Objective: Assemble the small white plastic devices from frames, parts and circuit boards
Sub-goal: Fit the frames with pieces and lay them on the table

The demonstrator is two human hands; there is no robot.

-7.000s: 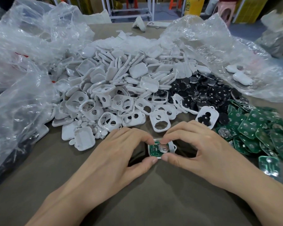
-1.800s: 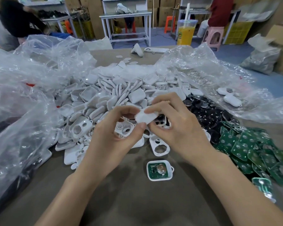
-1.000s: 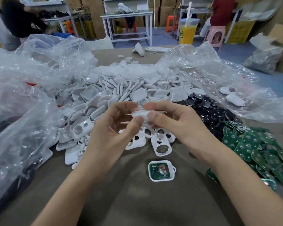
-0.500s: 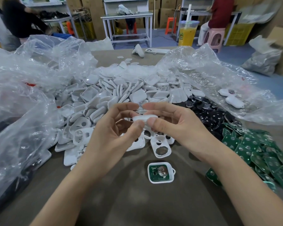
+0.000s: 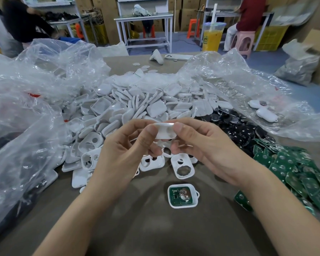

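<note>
Fingers (image 5: 150,131) of L hand (image 5: 122,154) & R hand (image 5: 207,146) clamped on white cover (image 5: 164,130), one at each end, held above counter (image 5: 155,233), frame (image 5: 182,206) w/ circuit board (image 5: 179,195) inside lies on counter below hands, untouched, green board pile (image 5: 294,172) at R.

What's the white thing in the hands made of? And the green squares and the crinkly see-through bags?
The white piece, pinched by the left hand and right hand, looks like smooth moulded plastic, slightly glossy: its top edge glints. The green squares look like circuit boards, probably laminate with shiny metal pads. The bags are thin clear plastic film, wrinkled and shiny.
</note>
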